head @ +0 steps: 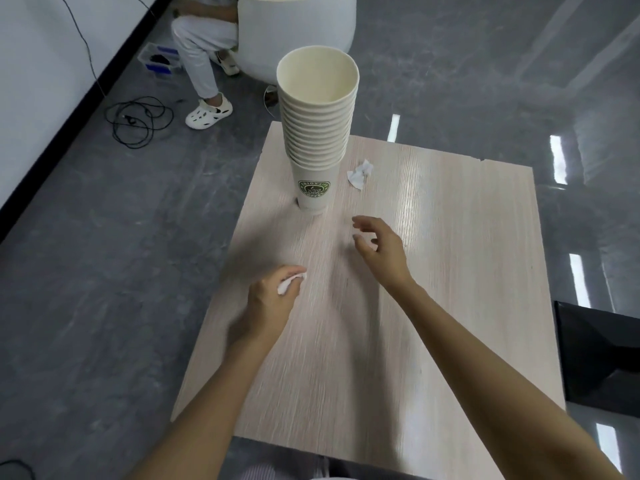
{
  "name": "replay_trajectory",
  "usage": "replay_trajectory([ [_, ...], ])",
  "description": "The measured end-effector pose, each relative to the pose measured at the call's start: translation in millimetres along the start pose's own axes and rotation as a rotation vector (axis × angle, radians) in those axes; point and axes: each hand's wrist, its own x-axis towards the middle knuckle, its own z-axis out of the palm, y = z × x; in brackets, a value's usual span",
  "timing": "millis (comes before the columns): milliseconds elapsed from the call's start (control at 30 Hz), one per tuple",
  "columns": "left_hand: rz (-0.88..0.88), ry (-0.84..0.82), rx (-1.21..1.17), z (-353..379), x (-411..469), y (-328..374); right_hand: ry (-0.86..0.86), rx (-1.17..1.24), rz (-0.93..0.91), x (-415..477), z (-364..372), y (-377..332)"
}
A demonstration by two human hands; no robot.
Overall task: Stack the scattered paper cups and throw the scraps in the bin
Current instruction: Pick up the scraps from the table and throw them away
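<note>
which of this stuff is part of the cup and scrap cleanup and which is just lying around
For the job: cup stack; loose scrap on the table; second scrap held in the left hand; right hand, empty.
Lying about: floor cable; clear box; white chair.

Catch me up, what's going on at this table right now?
A person is clearing the table. The paper cups are already in one tall stack standing near its far left corner. The left hand holds a crumpled scrap. The right hand is open above the tabletop, with its fingers pointing toward a second scrap that lies just right of the stack and is not yet picked up.
</note>
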Motion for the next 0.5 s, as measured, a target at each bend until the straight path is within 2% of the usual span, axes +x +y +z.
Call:
replay_trajectory([
  [133, -0.125, 0.042, -0.12, 13.8, 19.1, 13.5, 0.003, -0.105, -0.058, 44.8, -2.2, 10.3],
  [300, -0.196, 0.102, -0.19, 28.6, 39.3, 25.1, 0.044, -0.201, -0.117, 97.1, -4.3, 23.3],
  [500, -0.269, 0.135, -0.216, 37.3, 46.2, 29.3, -0.06, -0.294, -0.141, 137.3, 3.6, 39.9],
])
